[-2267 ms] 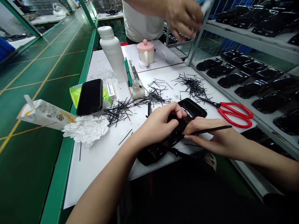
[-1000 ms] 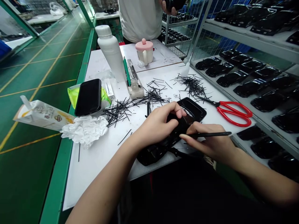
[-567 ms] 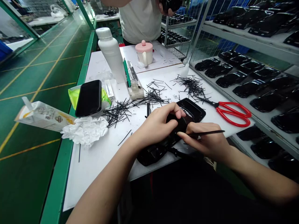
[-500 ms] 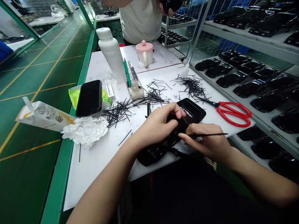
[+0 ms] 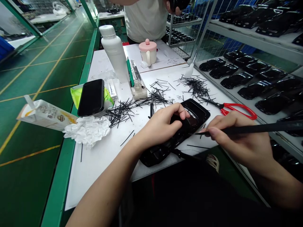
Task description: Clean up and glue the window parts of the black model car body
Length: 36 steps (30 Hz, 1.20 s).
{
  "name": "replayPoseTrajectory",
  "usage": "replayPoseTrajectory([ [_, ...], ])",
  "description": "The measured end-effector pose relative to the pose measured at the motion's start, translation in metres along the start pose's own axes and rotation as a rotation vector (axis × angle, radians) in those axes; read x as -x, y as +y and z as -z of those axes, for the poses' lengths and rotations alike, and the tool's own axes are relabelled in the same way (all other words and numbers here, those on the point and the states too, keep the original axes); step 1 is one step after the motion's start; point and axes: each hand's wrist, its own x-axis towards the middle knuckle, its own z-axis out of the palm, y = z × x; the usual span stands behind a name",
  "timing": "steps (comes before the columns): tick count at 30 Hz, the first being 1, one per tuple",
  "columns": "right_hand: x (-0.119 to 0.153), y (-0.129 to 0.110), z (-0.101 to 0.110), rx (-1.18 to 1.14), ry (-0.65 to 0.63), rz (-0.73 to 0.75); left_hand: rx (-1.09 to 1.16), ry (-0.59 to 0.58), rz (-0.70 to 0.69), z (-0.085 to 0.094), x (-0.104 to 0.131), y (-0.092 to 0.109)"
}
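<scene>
A glossy black model car body (image 5: 195,114) lies slantwise at the front edge of the white table. My left hand (image 5: 165,121) rests on it with curled fingers, gripping it from above. My right hand (image 5: 236,138), right of the body, pinches a long, thin black tool (image 5: 258,128) whose pointed tip is near the body's side. Thin black strips (image 5: 195,86) lie in loose piles behind the car body. Red-handled scissors (image 5: 239,108) lie behind my right hand, which partly covers them.
On the left are a phone (image 5: 91,97), crumpled white paper (image 5: 87,129) and a carton (image 5: 47,114). Farther back stand a white bottle (image 5: 115,52) and a pink-lidded mug (image 5: 148,53). A rack (image 5: 246,34) of black car bodies is at right. A person (image 5: 145,20) stands opposite.
My right hand has moved right, away from the car body, and the long black tool now points toward the body. My left hand keeps its place on the body. The view has shifted slightly.
</scene>
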Motion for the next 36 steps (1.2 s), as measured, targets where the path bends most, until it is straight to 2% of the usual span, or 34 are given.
replayPoseTrajectory([
  [6, 0.002, 0.006, -0.004, 0.171, -0.147, 0.038, -0.006, -0.005, -0.014, 0.001, 0.000, -0.001],
  [12, 0.004, 0.013, -0.010, 0.202, -0.194, 0.093, -0.003, -0.008, -0.006, 0.000, 0.000, -0.002],
  [19, 0.004, 0.011, -0.013, 0.170, -0.204, 0.059, 0.006, -0.008, -0.011, 0.000, 0.000, -0.001],
  [21, 0.000, 0.006, -0.001, 0.110, -0.151, 0.020, 0.007, -0.006, -0.003, 0.000, 0.001, -0.001],
  [23, -0.006, 0.006, 0.019, 0.053, 0.006, -0.019, 0.014, -0.008, 0.009, 0.001, 0.001, -0.001],
  [25, -0.014, 0.014, 0.044, 0.151, 0.141, -0.104, 0.023, -0.008, 0.022, 0.001, 0.000, -0.001],
  [26, -0.018, 0.021, 0.055, 0.277, 0.135, -0.178, 0.029, -0.003, 0.030, 0.002, 0.000, 0.000],
  [27, -0.022, 0.030, 0.063, 0.435, 0.052, -0.268, 0.035, 0.006, 0.039, 0.002, 0.001, 0.000],
  [28, -0.025, 0.039, 0.069, 0.576, -0.120, -0.355, 0.040, 0.020, 0.050, 0.003, 0.001, 0.000],
  [29, -0.029, 0.049, 0.072, 0.630, -0.243, -0.388, 0.044, 0.037, 0.063, 0.003, 0.001, 0.000],
  [30, -0.033, 0.057, 0.073, 0.660, -0.310, -0.385, 0.047, 0.053, 0.076, 0.003, 0.002, 0.000],
  [33, -0.056, 0.071, 0.067, 0.689, -0.452, -0.294, 0.051, 0.076, 0.108, 0.004, 0.004, -0.001],
  [36, -0.101, 0.060, 0.052, 0.654, -0.479, -0.158, 0.058, 0.075, 0.099, 0.004, 0.006, -0.002],
])
